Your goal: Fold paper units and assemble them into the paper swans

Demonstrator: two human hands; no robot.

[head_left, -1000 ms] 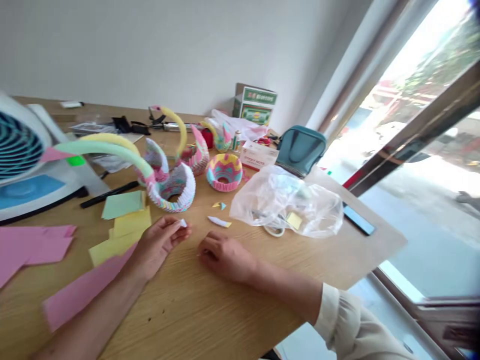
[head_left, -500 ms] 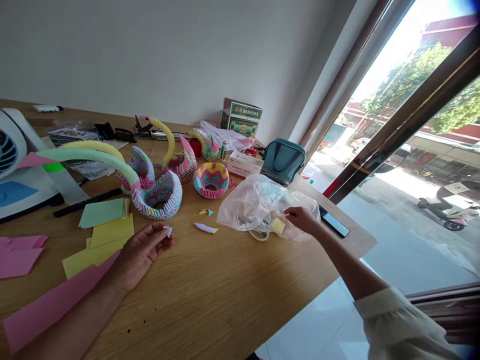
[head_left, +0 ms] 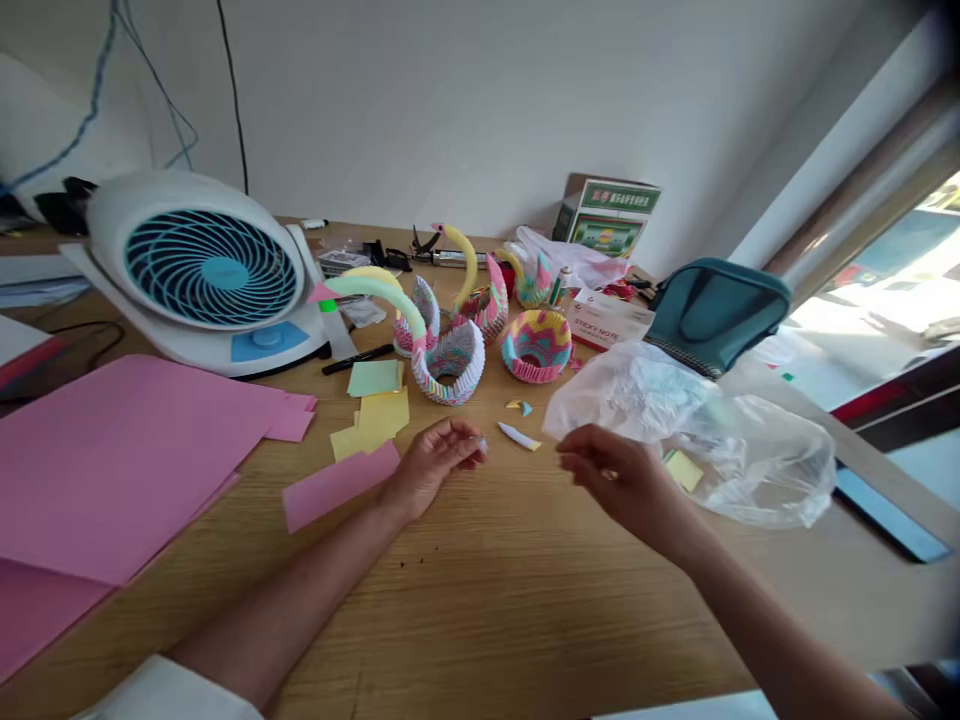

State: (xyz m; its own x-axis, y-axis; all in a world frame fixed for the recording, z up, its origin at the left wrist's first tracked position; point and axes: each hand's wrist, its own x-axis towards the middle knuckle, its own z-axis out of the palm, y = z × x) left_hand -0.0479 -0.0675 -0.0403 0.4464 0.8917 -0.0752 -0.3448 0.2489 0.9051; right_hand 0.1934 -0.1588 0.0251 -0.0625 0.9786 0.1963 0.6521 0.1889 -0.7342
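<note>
Above the middle of the desk, my left hand (head_left: 439, 462) is closed, with a small pale folded paper piece (head_left: 481, 445) between thumb and fingers. To its right, my right hand (head_left: 619, 480) is pinched; whatever its fingertips hold, if anything, is too small to make out. Between the hands lies a short white curved strip of joined paper pieces (head_left: 517, 436) with a yellow end. Behind it are small loose blue and yellow folded triangles (head_left: 526, 408). A clear plastic bag (head_left: 592, 385) spreads just behind my right hand, and a yellow paper pad (head_left: 684, 470) shows at it.
Folded-paper swans (head_left: 469, 365) and a pink-yellow paper bowl (head_left: 537, 350) stand behind. A fan (head_left: 217, 270), pink sheets (head_left: 135, 450) and yellow notes (head_left: 382, 415) are left. A sticky note box (head_left: 609, 318), teal bag (head_left: 720, 310) and phone (head_left: 892, 515) are right.
My right hand has moved left, away from the plastic bag toward my left hand. The view has turned left, bringing the whole fan into sight. My left hand still holds the paper piece.
</note>
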